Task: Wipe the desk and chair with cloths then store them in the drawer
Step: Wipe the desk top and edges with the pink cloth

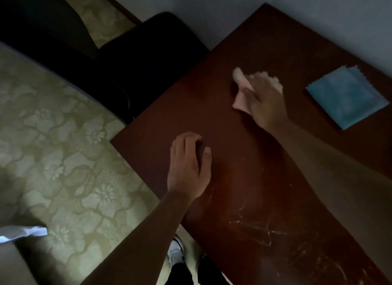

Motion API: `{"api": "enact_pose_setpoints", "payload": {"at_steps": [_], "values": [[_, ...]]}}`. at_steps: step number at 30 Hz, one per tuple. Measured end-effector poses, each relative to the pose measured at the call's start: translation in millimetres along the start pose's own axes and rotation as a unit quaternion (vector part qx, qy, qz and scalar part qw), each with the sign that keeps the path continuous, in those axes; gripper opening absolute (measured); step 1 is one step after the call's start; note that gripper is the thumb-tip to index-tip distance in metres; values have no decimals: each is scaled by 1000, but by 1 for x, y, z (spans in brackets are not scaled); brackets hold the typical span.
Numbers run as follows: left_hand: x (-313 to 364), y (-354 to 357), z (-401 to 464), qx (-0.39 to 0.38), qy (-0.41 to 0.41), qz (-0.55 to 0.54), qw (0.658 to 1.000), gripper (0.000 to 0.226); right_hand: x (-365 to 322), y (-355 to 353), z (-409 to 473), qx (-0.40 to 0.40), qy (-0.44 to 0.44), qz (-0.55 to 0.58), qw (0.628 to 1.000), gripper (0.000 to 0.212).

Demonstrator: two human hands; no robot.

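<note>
A dark reddish-brown desk [244, 157] fills the right half of the view. My right hand [265, 102] reaches across it and grips a pale pink cloth [239, 81] bunched against the desk top. My left hand [188, 168] rests on the desk near its left edge, fingers loosely curled, holding nothing. A folded blue cloth [345, 95] lies flat at the desk's far right. A black chair [148, 61] stands beside the desk's far left corner. No drawer is in view.
Whitish scratch marks [265, 227] streak the near part of the desk. Patterned beige flooring [63, 157] lies to the left. A white crumpled object [23, 232] sits at the left edge. My shoe [176, 253] shows below the desk edge. A grey wall [275, 0] runs behind.
</note>
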State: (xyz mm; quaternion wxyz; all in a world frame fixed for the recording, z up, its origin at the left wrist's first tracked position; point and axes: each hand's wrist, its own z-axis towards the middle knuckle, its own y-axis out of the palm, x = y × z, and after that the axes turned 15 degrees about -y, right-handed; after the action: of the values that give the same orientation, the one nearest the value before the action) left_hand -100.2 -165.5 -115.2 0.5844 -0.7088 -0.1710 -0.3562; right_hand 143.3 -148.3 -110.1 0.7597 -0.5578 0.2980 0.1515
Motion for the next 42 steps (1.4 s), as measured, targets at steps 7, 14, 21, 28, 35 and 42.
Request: {"api": "enact_pose_setpoints", "payload": {"at_steps": [7,14,21,28,35,42], "values": [[-1,-3,0,20,12,-64,998,30,-48,20,-73,-42,-30,101,994,37],[-6,-6,-22,-19,46,-23,999,30,-100,17,-226,-2,-88,133,987,43],[-10,-9,-45,-79,65,39,994,37,-32,-55,-235,187,176,33,966,43],[-13,-9,-52,-88,87,51,991,34,-83,-10,-265,73,105,-5,992,46],[-11,-9,-52,-89,70,20,993,34,-152,32,-279,158,132,139,969,49],[-13,-11,-52,-90,70,-3,993,32,-101,5,-259,158,191,-40,968,41]]}}
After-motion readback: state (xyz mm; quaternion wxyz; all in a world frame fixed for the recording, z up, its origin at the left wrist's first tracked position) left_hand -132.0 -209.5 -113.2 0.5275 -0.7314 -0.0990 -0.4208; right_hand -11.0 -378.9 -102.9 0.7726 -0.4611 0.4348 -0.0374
